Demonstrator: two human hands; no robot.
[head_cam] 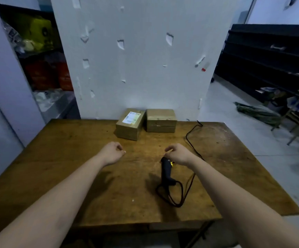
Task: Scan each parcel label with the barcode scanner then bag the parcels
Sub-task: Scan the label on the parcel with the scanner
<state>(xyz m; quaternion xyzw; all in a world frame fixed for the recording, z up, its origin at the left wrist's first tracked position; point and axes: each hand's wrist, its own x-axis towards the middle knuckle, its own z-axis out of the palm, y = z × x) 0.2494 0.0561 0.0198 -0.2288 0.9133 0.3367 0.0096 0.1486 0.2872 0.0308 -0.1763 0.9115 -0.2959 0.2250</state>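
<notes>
Hovering over the brown wooden table [70,169], the left hand [112,152] hangs loosely curled and empty. The right hand [178,154] curls over the head of the black corded barcode scanner [165,173]; whether it grips, I cannot tell. The scanner looks rigid and light, best held by its handle. The labelled brown cardboard parcel [130,124] and the plain brown cardboard parcel [161,120] sit at the far edge.

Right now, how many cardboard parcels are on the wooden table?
2. A brown cardboard parcel with a white label sits at the far edge; a plain brown cardboard parcel stands just right of it.
</notes>
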